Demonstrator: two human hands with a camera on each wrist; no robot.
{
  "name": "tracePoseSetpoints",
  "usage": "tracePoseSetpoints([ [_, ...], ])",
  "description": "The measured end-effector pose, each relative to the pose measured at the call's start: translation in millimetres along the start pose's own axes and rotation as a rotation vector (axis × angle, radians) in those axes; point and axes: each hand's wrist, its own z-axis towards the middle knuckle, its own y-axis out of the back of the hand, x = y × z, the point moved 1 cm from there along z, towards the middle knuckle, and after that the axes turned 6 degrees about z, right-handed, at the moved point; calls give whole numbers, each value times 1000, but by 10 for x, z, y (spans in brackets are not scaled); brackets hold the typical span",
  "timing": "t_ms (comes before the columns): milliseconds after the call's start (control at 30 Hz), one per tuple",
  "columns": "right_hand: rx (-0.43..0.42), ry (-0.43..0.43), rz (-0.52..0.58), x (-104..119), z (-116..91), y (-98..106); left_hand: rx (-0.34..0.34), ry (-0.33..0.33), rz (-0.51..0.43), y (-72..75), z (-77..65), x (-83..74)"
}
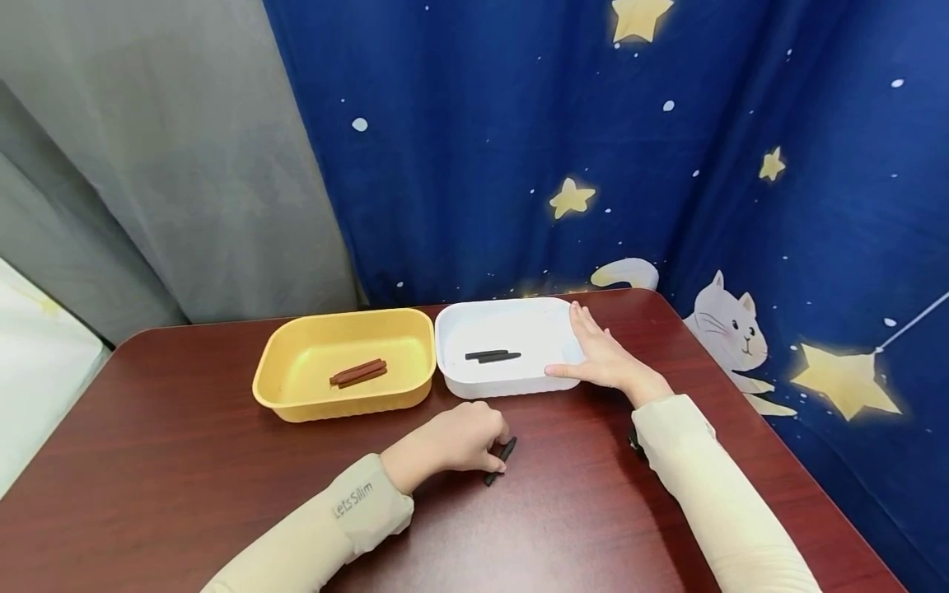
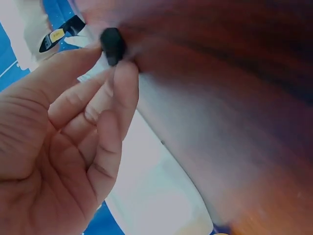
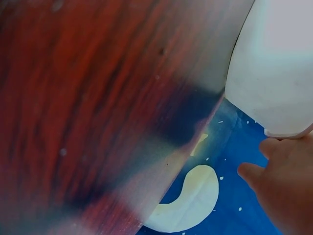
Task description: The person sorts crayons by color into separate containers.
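Observation:
My left hand (image 1: 460, 436) pinches a black crayon (image 1: 508, 449) between thumb and fingertips, close over the table in front of the white basin. In the left wrist view the dark end of that crayon (image 2: 113, 46) shows between the thumb and index finger. The right hand (image 1: 604, 354) rests on the right end of the white basin (image 1: 511, 383), its fingers spread along the rim and thumb toward the near side. Two black crayons (image 1: 493, 357) lie inside that basin. In the right wrist view the fingers (image 3: 274, 169) appear beside the white wall.
Left of the white basin, nearly touching it, stands a yellow basin (image 1: 296, 346) with brown crayons (image 1: 359, 373) in it. Both sit near the far edge of the dark red table (image 1: 185, 445). A blue starry curtain (image 1: 482, 165) hangs behind, with a grey one (image 1: 222, 165) to its left.

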Motion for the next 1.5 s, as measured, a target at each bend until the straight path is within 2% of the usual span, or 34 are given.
tracePoseSetpoints([
  [200,-4,1,1,-9,-2,9,48,-64,-40,14,0,15],
  [567,0,2,17,-18,-4,-28,92,-85,-74,-1,-51,89],
  [967,1,5,3,19,40,3,138,-89,-175,50,-47,213],
  [1233,5,-6,-6,14,36,16,120,-126,-197,134,-33,210],
  [1500,-1,-7,14,-13,21,-4,58,-150,-181,323,-1,195],
])
